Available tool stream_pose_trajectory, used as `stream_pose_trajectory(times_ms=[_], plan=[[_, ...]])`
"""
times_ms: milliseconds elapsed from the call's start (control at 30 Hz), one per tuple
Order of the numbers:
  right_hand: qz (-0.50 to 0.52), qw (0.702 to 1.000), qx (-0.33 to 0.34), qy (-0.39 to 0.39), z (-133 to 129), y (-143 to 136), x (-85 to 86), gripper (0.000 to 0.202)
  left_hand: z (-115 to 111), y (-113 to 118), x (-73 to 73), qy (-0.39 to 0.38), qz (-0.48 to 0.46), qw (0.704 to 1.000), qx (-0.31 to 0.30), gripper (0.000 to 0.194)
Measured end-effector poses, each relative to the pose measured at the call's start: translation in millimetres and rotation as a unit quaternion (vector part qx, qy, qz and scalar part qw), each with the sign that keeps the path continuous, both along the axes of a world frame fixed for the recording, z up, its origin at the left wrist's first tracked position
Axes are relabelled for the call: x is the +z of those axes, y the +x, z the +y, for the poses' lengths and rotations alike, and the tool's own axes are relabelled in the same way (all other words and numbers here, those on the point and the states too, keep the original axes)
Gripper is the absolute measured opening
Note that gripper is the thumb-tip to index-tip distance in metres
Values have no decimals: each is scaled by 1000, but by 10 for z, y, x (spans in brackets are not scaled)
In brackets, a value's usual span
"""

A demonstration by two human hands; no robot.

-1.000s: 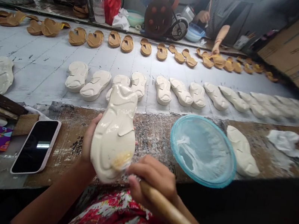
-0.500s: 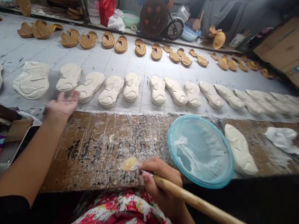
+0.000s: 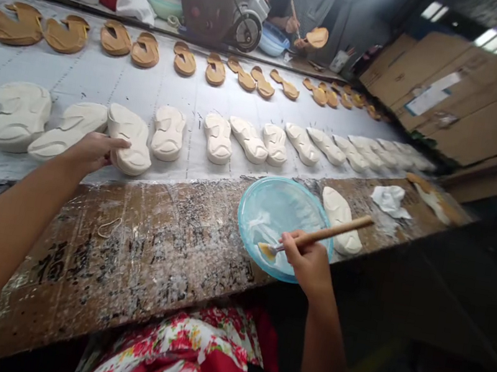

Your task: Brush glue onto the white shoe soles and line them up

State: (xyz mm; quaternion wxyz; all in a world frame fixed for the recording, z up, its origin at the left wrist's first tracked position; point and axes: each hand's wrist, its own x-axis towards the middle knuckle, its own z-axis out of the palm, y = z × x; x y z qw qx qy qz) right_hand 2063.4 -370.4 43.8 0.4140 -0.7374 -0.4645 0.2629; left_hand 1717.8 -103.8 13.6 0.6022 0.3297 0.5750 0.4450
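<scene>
My left hand (image 3: 91, 151) is closed on the side of a cream shoe sole (image 3: 132, 136), thumb on top; it is one of a row of soles on the pale sheet. My right hand (image 3: 309, 265) grips a brush (image 3: 336, 230) with a wooden handle. The brush's yellowish bristles point left and down, inside the light-blue basin (image 3: 242, 226) that holds a whitish liquid. Whether the bristles touch the liquid I cannot tell. Another cream sole (image 3: 342, 216) lies just right of the basin.
Brown shoe uppers (image 3: 184, 59) form a row behind the soles. A crumpled white cloth (image 3: 390, 201) lies on the worn brown board (image 3: 145, 270) along the front edge. At the back are a wheeled machine (image 3: 245, 31) and a co-worker's hand (image 3: 293, 26). Cardboard (image 3: 462, 88) stands right.
My left hand, formerly open beside the row, has closed on a sole. My right hand has brought the brush up and over the basin. The view has shifted right.
</scene>
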Motion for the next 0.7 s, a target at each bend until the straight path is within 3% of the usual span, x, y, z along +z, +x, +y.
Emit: stream_pose_trajectory(times_ms=[167,267,400,533,600,700], plan=[[56,995,61,-50,123,130,-83,40,-654,260,222,0,-103,995,3,42],[103,992,65,-18,144,193,-79,42,-1195,423,294,-39,-151,987,-28,45],[156,984,70,54,103,126,-1,39,-1797,607,285,-140,-183,968,-94,40],[163,971,106,140,56,-223,172,23,-2122,653,261,-225,-192,936,-190,41],[126,959,143,212,69,-426,264,13,-2204,621,296,-212,-178,932,-232,41],[4,902,208,379,142,-634,368,29,-2281,573,430,-153,-150,935,-281,44]])
